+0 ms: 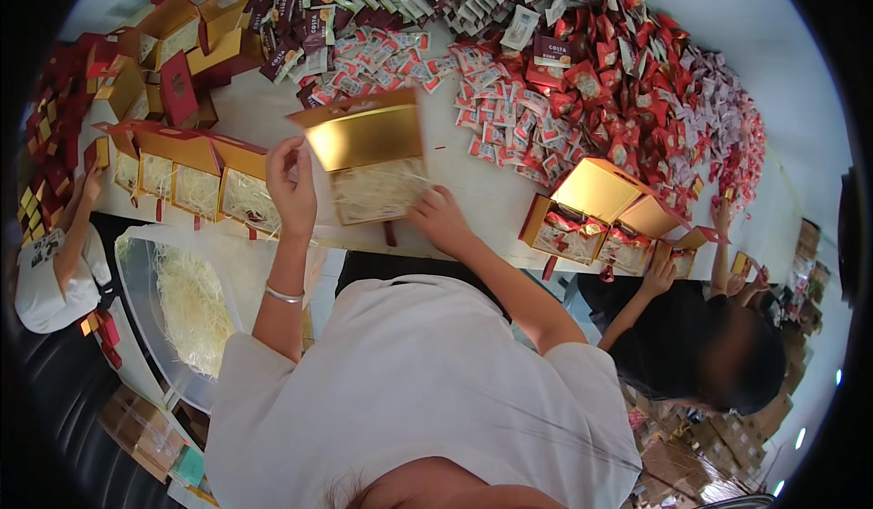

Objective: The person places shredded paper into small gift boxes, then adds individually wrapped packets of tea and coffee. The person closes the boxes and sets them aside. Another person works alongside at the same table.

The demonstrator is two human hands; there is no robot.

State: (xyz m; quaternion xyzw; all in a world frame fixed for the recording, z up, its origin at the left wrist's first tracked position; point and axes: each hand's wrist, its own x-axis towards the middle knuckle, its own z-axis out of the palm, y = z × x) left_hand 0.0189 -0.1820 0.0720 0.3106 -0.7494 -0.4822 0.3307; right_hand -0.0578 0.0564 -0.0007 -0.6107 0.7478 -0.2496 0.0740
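In the head view an open red-and-gold gift box [378, 195] stands before me on the white table. Its gold-lined lid [372, 134] is raised and a bed of pale shredded filler [375, 188] lies inside; the box is slightly blurred. My right hand [440, 222] grips the box at its right front corner, fingers over the rim. At the box's left, my left hand [293, 192] is raised with its fingers loosely bent and apart, nothing visible in it. A dark red ribbon tab [389, 234] hangs from the box's front.
Open filler-lined boxes [198, 188] stand at left, above a plastic tub [143, 291] of shredded filler. Heaped sachets [505, 120] and red packets [607, 113] cover the table's far side. At right, co-workers' hands [660, 273] are near filled boxes [569, 236]; another person [61, 270] works far left.
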